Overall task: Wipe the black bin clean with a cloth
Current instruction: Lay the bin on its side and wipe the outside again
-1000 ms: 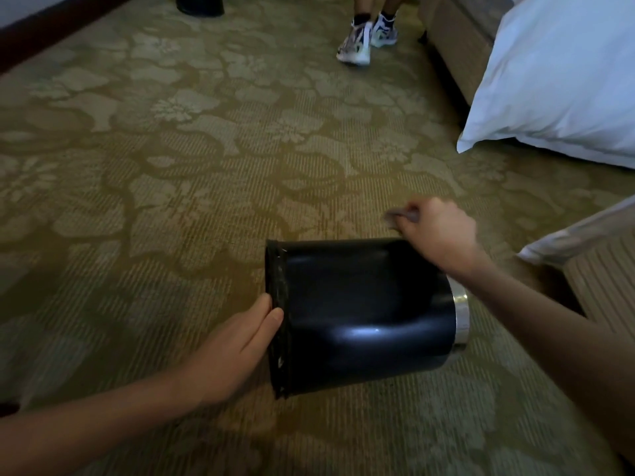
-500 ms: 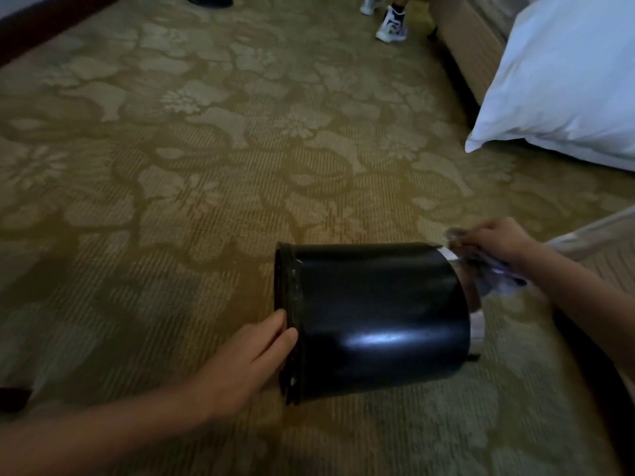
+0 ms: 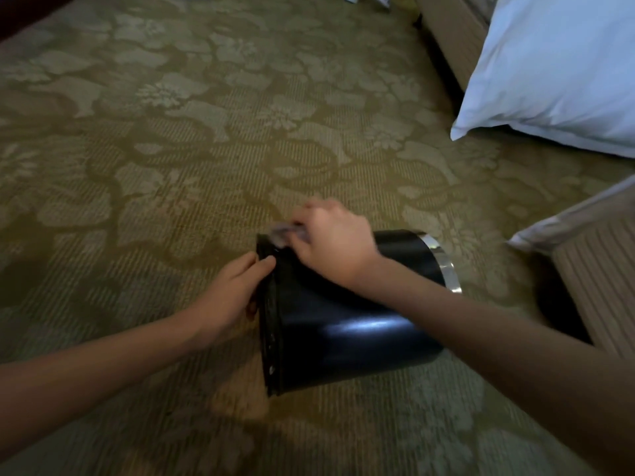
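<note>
The right hand [image 3: 335,240], fingers bunched round a small cloth [image 3: 285,233], has swept from the black bin [image 3: 343,324]'s chrome-banded end [image 3: 446,266] to its opposite rim — a wiping pass apparently under way. The bin lies on its side on the carpet [image 3: 171,166], the left hand [image 3: 233,293] pressing straight fingers against that rim.

The blurred cloth [image 3: 284,232] is mostly hidden under the right hand [image 3: 335,243]; the pillow [image 3: 556,63] is cut off.
</note>
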`<state>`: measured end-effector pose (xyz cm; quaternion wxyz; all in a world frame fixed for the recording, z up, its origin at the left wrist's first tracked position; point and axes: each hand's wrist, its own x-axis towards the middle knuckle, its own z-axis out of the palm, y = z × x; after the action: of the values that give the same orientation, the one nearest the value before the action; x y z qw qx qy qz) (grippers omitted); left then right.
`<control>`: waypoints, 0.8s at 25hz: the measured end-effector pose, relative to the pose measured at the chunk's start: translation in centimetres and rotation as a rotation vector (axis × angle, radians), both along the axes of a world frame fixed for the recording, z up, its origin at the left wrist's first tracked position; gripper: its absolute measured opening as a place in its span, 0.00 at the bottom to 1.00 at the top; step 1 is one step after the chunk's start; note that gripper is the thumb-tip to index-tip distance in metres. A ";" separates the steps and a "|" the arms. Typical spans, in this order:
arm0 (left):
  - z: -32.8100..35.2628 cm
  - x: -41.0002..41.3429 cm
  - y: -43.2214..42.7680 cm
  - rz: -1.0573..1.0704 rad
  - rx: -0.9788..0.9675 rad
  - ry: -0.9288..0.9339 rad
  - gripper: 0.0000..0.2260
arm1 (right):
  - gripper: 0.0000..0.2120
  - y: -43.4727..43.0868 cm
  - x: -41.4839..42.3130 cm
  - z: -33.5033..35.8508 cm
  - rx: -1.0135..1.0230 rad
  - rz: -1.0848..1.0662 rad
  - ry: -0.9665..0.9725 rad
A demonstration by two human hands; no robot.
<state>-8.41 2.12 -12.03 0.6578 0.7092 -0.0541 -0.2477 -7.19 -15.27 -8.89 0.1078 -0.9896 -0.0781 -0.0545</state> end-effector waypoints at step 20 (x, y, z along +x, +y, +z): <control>1.2 5.0 -0.4 0.108 0.034 -0.032 0.25 | 0.17 -21.0 -3.7 3.2 1.513 -0.446 0.544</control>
<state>-3.39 1.75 -10.81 0.6570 0.7262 -0.0219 -0.2013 -10.88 -36.31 -5.73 0.7454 -0.6208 0.2060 0.1286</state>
